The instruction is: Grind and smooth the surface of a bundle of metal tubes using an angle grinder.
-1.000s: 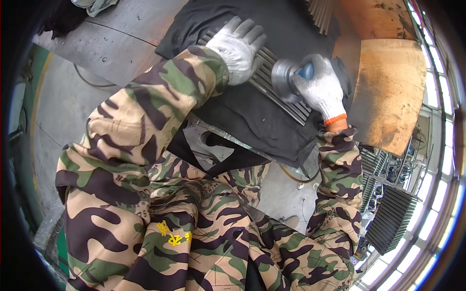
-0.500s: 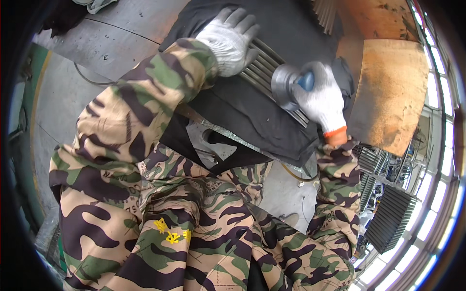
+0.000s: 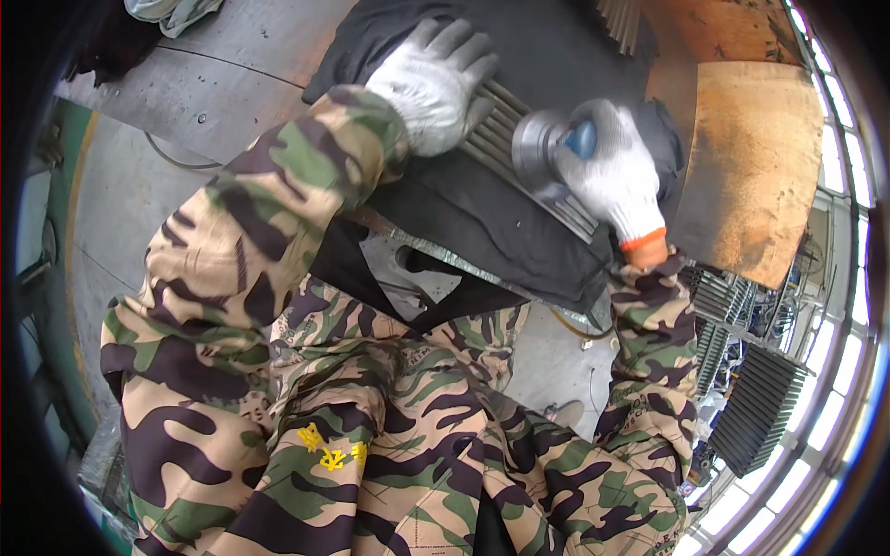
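Observation:
Several slim grey metal rods (image 3: 502, 127) lie side by side on a black cloth (image 3: 473, 208) over the bench. My left hand (image 3: 431, 88), in a white knit glove with grey fingertips, rests flat over their far-left end, fingers stretched out. Gloved as well, with an orange cuff, my right hand (image 3: 619, 176) is wrapped round the blue grip of a round, grey disc-shaped tool (image 3: 534, 153). That tool sits against the rods towards their near-right end. Its underside is hidden, and its exact kind cannot be made out.
Another bundle of rods (image 3: 619, 23) lies at the far edge of the cloth. A stained tan board (image 3: 753, 176) stands to the right. Beyond it are racks of dark ribbed parts (image 3: 756, 408). A bare metal bench top (image 3: 246, 69) extends at the far left.
The round tool and my right hand have shifted slightly left and away from me along the rods. My left hand stays flat in nearly the same place. The whole view has tilted a little.

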Available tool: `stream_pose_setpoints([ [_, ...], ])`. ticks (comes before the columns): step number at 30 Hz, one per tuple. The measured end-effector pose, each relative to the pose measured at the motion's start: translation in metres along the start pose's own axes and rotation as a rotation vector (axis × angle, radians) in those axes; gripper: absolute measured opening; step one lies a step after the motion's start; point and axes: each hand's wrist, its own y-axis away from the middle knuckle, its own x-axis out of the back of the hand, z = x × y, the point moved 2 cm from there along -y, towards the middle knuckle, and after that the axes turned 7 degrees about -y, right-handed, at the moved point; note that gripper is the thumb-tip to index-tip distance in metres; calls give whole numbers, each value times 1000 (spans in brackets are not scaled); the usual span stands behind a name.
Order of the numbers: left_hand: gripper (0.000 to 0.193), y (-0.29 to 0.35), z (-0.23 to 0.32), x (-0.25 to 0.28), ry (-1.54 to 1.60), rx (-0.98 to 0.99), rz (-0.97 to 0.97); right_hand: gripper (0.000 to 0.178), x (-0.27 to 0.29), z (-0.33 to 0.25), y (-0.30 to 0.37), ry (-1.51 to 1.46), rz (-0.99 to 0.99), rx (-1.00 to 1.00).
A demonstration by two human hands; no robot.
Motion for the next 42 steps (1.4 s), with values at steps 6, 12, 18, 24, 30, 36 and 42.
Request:
stream_pose_setpoints([
  [6, 51, -25, 0, -14, -107, 46, -32, 36, -6, 17, -8, 11, 28, 21],
  [12, 53, -19, 0, -11, -122, 14, 24, 32, -4, 7, -13, 62, 26, 22],
  [18, 57, -24, -1, 0, -139, 26, -77, 34, 0, 11, 1, 40, 33, 7],
  [24, 59, -23, -1, -3, -4, 31, -89, 33, -7, 20, 7, 49, 32, -38],
  [30, 58, -8, 3, -7, -191, 25, -58, 40, -2, 8, -10, 82, -7, -87],
  [36, 55, -15, 10, -3, -107, -5, -59, 38, -1, 20, -3, 78, 27, -64],
  [42, 63, -47, -5, -20, -85, 141, -100, 37, 4, 41, 6, 78, 59, -70],
])
